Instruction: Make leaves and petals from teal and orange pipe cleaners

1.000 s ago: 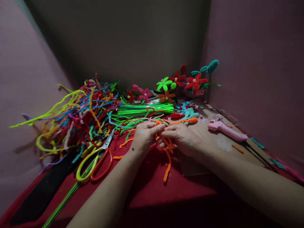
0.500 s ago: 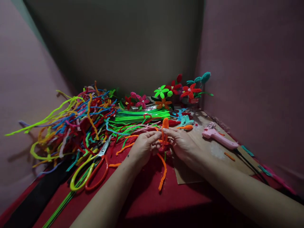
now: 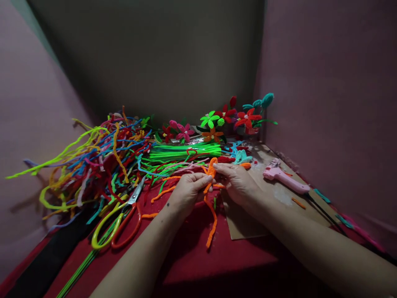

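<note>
An orange pipe-cleaner piece (image 3: pixel 212 167), looped at its top, is held between my two hands over the red cloth. My left hand (image 3: pixel 192 189) pinches its lower part between thumb and fingers. On the other side, my right hand (image 3: pixel 237 181) has thumb and fingertips closed on its upper right edge. A loose orange strand (image 3: pixel 214 221) hangs or lies just below the hands. Other orange strands (image 3: pixel 163 193) lie left of my left hand.
Scissors (image 3: pixel 134 198) with yellow and red handles lie at left, by a tangled heap of pipe cleaners (image 3: pixel 102 161). Green pipe cleaners (image 3: pixel 186 152) lie behind my hands, with fuzzy flowers (image 3: pixel 212 119) further back. A pink glue gun (image 3: pixel 287 180) rests on cardboard (image 3: pixel 245 225) at right.
The orange piece has gone from upright to leaning, its top tilted right and slightly lower. My right hand's fingers have moved up near its top.
</note>
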`<state>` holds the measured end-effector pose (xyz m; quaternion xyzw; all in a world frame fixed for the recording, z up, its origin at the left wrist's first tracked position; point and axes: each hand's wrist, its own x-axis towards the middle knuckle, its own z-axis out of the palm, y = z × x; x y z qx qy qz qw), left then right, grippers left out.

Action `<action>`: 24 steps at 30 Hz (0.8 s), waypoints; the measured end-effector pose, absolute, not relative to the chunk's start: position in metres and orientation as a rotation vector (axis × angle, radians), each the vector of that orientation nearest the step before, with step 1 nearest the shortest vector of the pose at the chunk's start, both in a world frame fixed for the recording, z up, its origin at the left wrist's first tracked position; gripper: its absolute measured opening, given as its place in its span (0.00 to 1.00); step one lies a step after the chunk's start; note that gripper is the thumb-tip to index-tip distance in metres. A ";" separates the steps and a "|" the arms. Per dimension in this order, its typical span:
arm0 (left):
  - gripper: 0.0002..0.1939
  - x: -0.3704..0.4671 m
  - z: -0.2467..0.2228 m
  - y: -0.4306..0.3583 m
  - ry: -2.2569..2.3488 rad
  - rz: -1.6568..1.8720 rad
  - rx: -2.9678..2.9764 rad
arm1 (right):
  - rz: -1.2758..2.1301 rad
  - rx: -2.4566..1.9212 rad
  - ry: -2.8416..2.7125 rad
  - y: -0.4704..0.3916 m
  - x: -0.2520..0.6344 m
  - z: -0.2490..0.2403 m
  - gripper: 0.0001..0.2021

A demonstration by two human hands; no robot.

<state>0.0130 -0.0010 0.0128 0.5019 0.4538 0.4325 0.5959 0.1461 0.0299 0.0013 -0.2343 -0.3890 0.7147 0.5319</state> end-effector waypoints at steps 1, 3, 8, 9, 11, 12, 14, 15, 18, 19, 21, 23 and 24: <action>0.16 0.013 0.013 -0.002 1.060 0.987 1.177 | 1.680 -0.582 -0.954 0.030 0.147 0.002 0.07; 0.16 0.013 0.014 -0.003 1.089 0.962 1.189 | 1.639 -0.632 -0.990 0.031 0.149 0.003 0.07; 0.18 0.017 0.019 -0.007 1.173 0.926 1.240 | 1.606 -0.718 -0.998 0.032 0.148 0.000 0.08; 0.19 0.017 0.020 -0.007 1.180 0.911 1.276 | 1.611 -0.729 -0.984 0.032 0.148 0.000 0.08; 0.19 0.016 0.023 -0.007 1.182 0.881 1.355 | 1.624 -0.721 -0.965 0.032 0.149 0.000 0.07; 0.17 0.015 0.024 -0.007 1.174 0.874 1.382 | 1.628 -0.709 -0.962 0.033 0.149 0.000 0.07; 0.12 0.010 0.028 -0.008 1.154 0.898 1.405 | 1.648 -0.687 -0.940 0.034 0.150 0.001 0.06; 0.13 0.008 0.030 -0.008 1.140 0.923 1.408 | 1.667 -0.689 -0.915 0.035 0.151 0.001 0.05; 0.18 0.001 0.035 -0.010 1.084 0.962 1.465 | 1.712 -0.708 -0.813 0.038 0.151 0.002 0.05; 0.17 -0.001 0.037 -0.011 1.071 0.964 1.498 | 1.717 -0.712 -0.780 0.039 0.151 0.002 0.05; 0.14 -0.002 0.038 -0.012 1.062 0.969 1.557 | 1.717 -0.719 -0.723 0.040 0.151 0.003 0.06; 0.10 -0.002 0.039 -0.014 1.074 0.991 1.591 | 1.729 -0.718 -0.696 0.040 0.150 0.003 0.06; 0.09 -0.001 0.038 -0.014 1.085 1.003 1.608 | 1.739 -0.711 -0.693 0.040 0.150 0.003 0.05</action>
